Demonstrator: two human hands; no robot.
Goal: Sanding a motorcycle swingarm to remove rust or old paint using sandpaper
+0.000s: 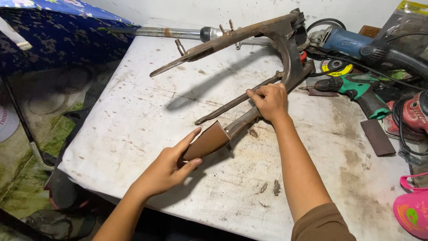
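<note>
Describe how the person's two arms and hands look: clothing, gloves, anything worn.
Both hands are bare: the left hand and right hand wear no gloves, and no rings or watch show. The forearms are uncovered. A brown sleeve covers the right upper arm at the frame's bottom edge; no sleeve shows on the left arm.

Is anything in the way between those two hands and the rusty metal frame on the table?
No, nothing is. The left hand already cups the brown flared end of the rusty metal frame, and the right hand grips its tube higher up. Both hands touch it directly.
</note>
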